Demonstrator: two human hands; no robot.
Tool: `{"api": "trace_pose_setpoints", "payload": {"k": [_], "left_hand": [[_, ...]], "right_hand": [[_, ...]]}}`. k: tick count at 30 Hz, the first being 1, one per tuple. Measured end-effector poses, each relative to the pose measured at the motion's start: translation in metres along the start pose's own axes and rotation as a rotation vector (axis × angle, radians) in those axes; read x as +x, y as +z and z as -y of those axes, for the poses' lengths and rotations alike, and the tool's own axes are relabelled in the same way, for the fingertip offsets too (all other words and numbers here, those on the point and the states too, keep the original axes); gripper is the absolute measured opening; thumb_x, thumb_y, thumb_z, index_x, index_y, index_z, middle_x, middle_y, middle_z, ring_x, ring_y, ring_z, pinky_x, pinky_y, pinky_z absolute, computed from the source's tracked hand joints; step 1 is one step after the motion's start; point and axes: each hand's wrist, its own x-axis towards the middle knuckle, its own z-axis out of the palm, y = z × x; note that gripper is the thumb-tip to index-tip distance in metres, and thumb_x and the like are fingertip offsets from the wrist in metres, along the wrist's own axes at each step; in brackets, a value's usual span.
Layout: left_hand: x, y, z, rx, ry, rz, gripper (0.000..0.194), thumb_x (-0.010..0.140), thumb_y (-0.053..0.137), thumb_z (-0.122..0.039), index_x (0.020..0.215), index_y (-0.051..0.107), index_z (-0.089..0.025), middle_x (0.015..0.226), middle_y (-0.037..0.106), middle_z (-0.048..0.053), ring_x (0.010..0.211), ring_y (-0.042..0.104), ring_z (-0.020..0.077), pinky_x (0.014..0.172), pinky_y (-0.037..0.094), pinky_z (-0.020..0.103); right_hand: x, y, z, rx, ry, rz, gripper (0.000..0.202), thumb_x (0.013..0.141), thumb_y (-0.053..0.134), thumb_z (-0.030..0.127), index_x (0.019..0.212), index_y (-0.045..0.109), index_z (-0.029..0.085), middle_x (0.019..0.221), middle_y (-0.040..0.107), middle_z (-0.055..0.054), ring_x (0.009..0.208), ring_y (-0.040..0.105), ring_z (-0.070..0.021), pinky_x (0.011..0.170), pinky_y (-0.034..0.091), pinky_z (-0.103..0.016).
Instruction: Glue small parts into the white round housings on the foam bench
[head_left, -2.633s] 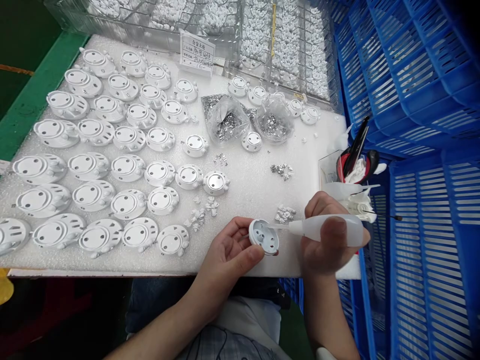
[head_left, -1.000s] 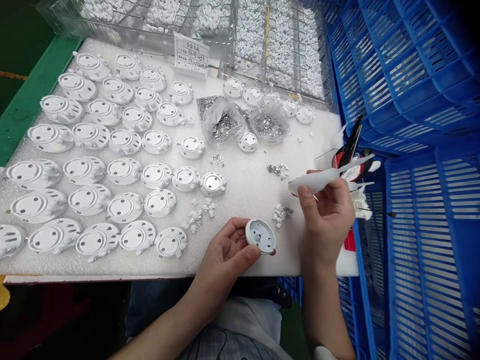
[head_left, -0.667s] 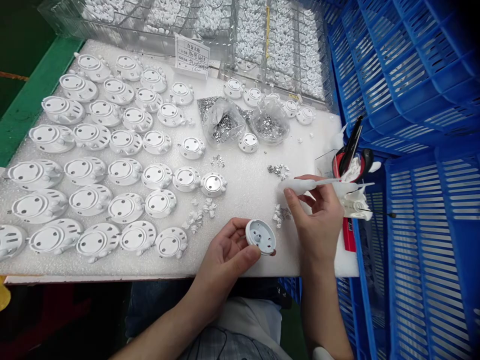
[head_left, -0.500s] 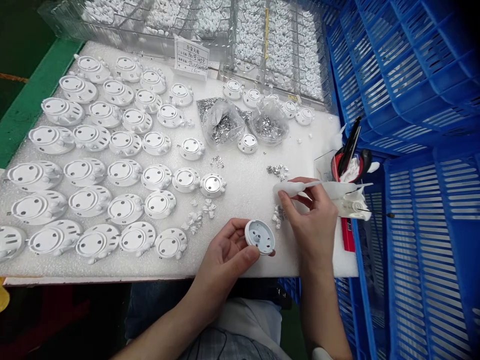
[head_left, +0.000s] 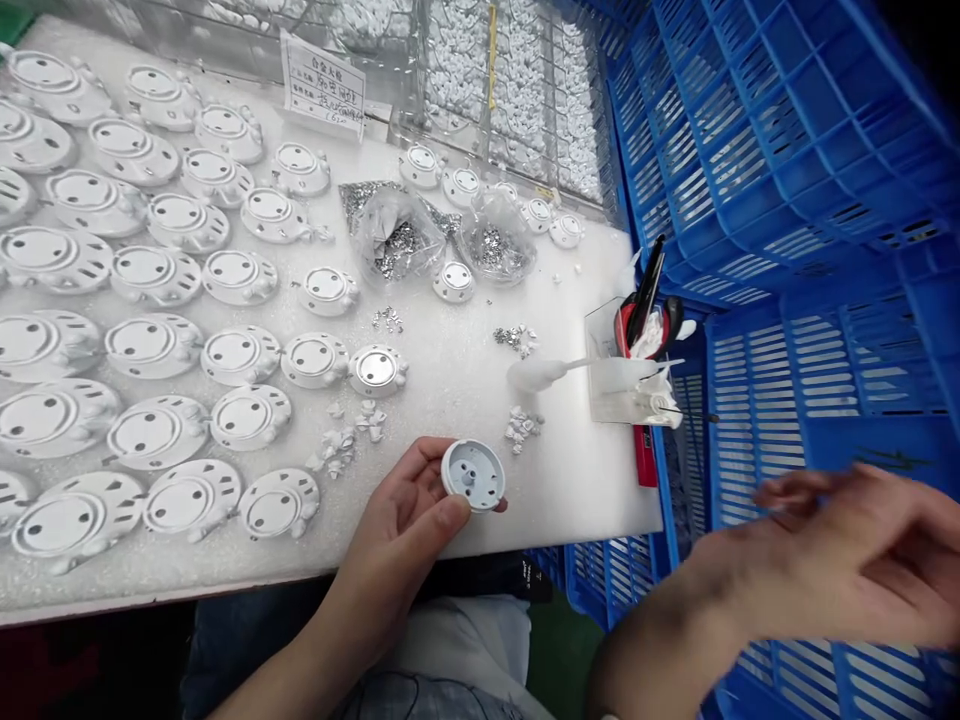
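My left hand [head_left: 420, 510] grips a round white plastic disc [head_left: 474, 474] by its rim, hollow side up, with small holes and a central post showing. Far to the right, my right hand [head_left: 862, 550] is smeared by motion over the blue crates, and whether its fingers hold anything cannot be made out. A white squeeze bottle with a thin nozzle [head_left: 538, 374] lies on the foam board beyond the disc. Near it are a pile of small white pieces [head_left: 523, 430] and a pile of small metal pieces [head_left: 516, 340].
Rows of assembled white discs [head_left: 154, 275] cover the board's left side. Clear bags of metal bits [head_left: 397, 240] lie mid-board, below compartment trays [head_left: 517, 100]. A clear holder [head_left: 600, 345] with scissors [head_left: 651, 320] stands at the right edge, beside blue crates [head_left: 795, 400].
My right hand has let go of the white bottle, which now lies on the board, and has swung right over the crates. My left hand still holds the disc. The view has shifted right.
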Motion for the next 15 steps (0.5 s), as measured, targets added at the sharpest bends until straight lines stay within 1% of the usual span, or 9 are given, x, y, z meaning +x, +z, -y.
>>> {"api": "trace_pose_setpoints", "payload": {"k": [4,7,9,10,11,13,15], "left_hand": [[-0.001,0.003,-0.002,0.016,-0.002,-0.033,0.031,0.079,0.092,-0.040,0.096,0.078,-0.019,0.086,0.072,0.002,0.081,0.068,0.0168,0.082,0.057,0.024],[-0.003,0.005,-0.004,0.015,-0.006,-0.046,0.031,0.079,0.092,-0.040,0.096,0.078,-0.019,0.086,0.072,0.002,0.084,0.069,0.0185,0.083,0.057,0.025],[-0.003,0.005,-0.003,0.009,-0.009,-0.046,0.033,0.078,0.093,-0.041,0.097,0.077,-0.019,0.086,0.073,0.003,0.085,0.070,0.0195,0.083,0.056,0.026],[-0.002,0.005,-0.003,0.005,-0.010,-0.047,0.033,0.078,0.093,-0.041,0.097,0.077,-0.019,0.087,0.073,0.003,0.085,0.070,0.0194,0.083,0.056,0.026],[-0.002,0.005,-0.003,0.001,-0.010,-0.048,0.033,0.078,0.093,-0.041,0.097,0.077,-0.019,0.087,0.073,0.003,0.084,0.070,0.0191,0.083,0.056,0.026],[-0.001,0.004,-0.002,-0.001,-0.006,-0.052,0.032,0.078,0.093,-0.040,0.097,0.077,-0.019,0.087,0.073,0.003,0.083,0.068,0.0181,0.083,0.056,0.026],[-0.001,0.003,-0.002,0.010,-0.010,-0.044,0.032,0.079,0.092,-0.040,0.097,0.077,-0.019,0.086,0.072,0.003,0.082,0.067,0.0175,0.084,0.056,0.026]], "right_hand": [[0.002,-0.001,-0.010,-0.021,0.002,-0.118,0.038,0.087,0.075,0.057,0.097,0.071,0.021,0.089,0.070,-0.005,0.083,0.069,-0.0236,0.065,0.059,-0.037],[0.000,0.002,-0.019,-0.077,-0.020,-0.301,0.031,0.089,0.076,0.052,0.085,0.070,0.021,0.078,0.067,-0.003,0.073,0.063,-0.0210,0.065,0.052,-0.036],[0.000,0.004,-0.025,-0.103,-0.029,-0.404,0.030,0.090,0.075,0.049,0.081,0.068,0.021,0.075,0.065,-0.002,0.068,0.059,-0.0190,0.064,0.048,-0.036],[0.001,0.004,-0.027,-0.105,-0.029,-0.424,0.031,0.091,0.074,0.049,0.080,0.067,0.021,0.074,0.064,-0.001,0.066,0.057,-0.0183,0.064,0.046,-0.036],[0.002,0.004,-0.028,-0.105,-0.030,-0.418,0.031,0.092,0.073,0.049,0.079,0.066,0.021,0.075,0.063,-0.001,0.066,0.056,-0.0178,0.064,0.045,-0.036],[0.005,0.002,-0.030,-0.117,-0.033,-0.382,0.032,0.092,0.073,0.050,0.079,0.065,0.022,0.075,0.061,0.000,0.067,0.055,-0.0175,0.066,0.045,-0.036],[0.008,-0.005,-0.031,-0.090,-0.008,-0.302,0.033,0.093,0.070,0.054,0.081,0.065,0.023,0.077,0.058,-0.001,0.073,0.056,-0.0187,0.068,0.045,-0.036]]}}
